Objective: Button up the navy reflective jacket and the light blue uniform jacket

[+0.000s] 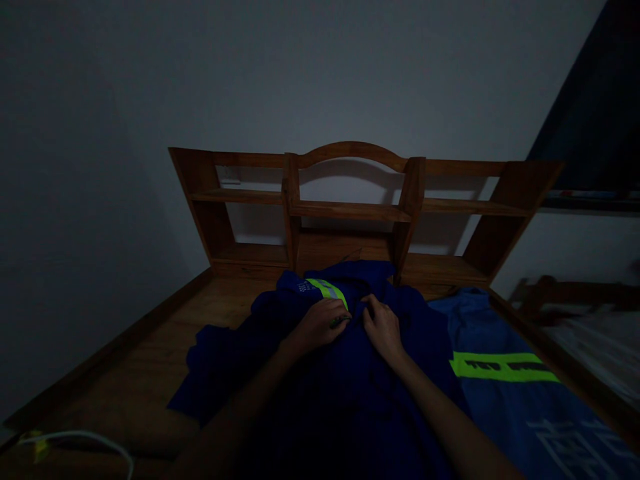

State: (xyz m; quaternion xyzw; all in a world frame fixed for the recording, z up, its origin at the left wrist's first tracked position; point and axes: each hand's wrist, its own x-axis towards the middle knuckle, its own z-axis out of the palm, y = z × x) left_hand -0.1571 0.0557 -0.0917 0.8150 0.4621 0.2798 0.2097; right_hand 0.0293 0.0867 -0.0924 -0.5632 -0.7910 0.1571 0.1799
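A dark blue work jacket [320,393] with a neon yellow reflective stripe [327,289] lies spread on a wooden bed platform [150,347]. My left hand [320,323] rests on its upper part just below the stripe, fingers curled and pinching the fabric. My right hand [383,327] lies close beside it, fingers bent down onto the same cloth. The fingertips of both hands nearly meet at the jacket's middle. The room is dim.
A second blue garment [510,400] with a neon yellow band [503,367] and white lettering lies to the right. A wooden headboard with shelves [350,207] stands behind. A white cable [80,440] curves at the lower left. Another wooden frame [575,293] sits far right.
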